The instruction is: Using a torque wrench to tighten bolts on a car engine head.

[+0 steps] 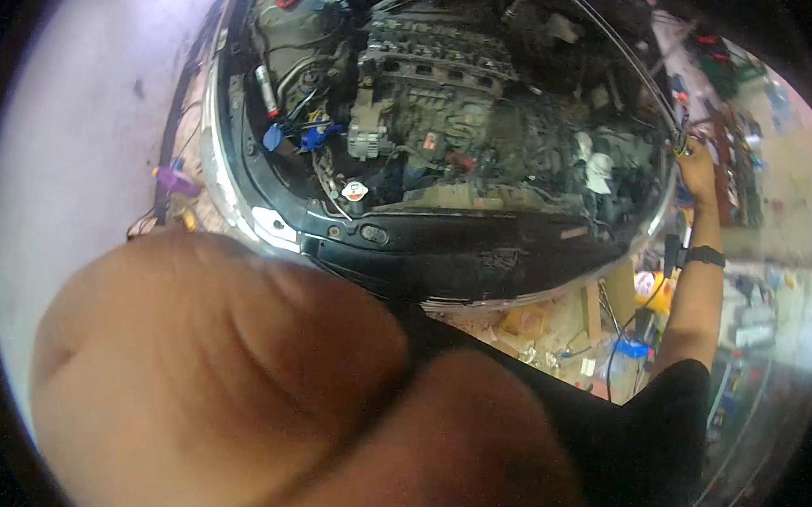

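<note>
My left hand (221, 363) is very close to the camera and fills the lower left, too close to make out what, if anything, it holds or how its fingers lie. At the upper right, my right hand (693, 163) is closed on the lower part of a thin metal rod (636, 71) that slants up across the engine bay's edge. Below that hand is my forearm with a dark wrist strap. The open engine bay (433, 255) of a car holds an engine (439, 62), an alternator (368, 137), blue parts (318, 131) and white cloth or paper (598, 172).
A purple object (176, 180) lies beside the car on the left. On the floor at the right are a yellow package (652, 289), a blue item (633, 348), cardboard (617, 297), hoses and scattered items. A wooden item with tools (731, 179) stands beyond my right arm.
</note>
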`<state>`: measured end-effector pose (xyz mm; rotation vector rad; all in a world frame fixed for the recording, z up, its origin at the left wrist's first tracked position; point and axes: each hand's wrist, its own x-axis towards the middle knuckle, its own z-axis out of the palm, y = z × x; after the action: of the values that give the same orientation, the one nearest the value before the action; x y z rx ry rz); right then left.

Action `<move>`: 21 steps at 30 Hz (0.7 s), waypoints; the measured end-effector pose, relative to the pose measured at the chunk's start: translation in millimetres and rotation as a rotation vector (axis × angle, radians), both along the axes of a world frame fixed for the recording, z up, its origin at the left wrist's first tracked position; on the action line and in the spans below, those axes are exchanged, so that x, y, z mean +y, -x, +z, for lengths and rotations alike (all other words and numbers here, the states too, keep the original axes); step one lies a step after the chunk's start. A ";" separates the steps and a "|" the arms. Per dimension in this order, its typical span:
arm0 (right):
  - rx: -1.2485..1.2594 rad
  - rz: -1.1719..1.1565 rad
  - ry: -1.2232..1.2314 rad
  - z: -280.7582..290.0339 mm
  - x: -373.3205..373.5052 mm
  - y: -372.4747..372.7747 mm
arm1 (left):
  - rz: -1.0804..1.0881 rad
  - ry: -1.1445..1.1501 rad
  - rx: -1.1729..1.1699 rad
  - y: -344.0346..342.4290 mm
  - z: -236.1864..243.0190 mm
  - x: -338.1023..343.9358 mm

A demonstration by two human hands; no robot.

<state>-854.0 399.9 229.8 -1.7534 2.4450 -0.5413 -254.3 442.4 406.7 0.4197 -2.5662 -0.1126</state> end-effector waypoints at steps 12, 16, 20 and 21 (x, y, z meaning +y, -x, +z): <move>0.189 0.140 -0.146 -119.9 -151.2 91.8 | 1.175 -0.617 -0.310 -40.9 -148.2 -6.3; 0.201 0.099 -0.108 -162.0 -179.6 141.2 | 1.352 -0.775 -0.299 -106.5 -219.7 33.7; 0.217 0.087 -0.156 -177.5 -207.0 159.1 | 1.503 -0.860 -0.142 -190.2 -277.3 95.5; 0.229 0.102 -0.145 -177.5 -210.4 154.4 | 1.522 -0.802 -0.240 -190.6 -274.7 105.3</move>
<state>-1008.4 189.5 52.2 -1.9618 2.4468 -0.1564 -63.8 547.7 132.0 2.5491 -1.5982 -0.5116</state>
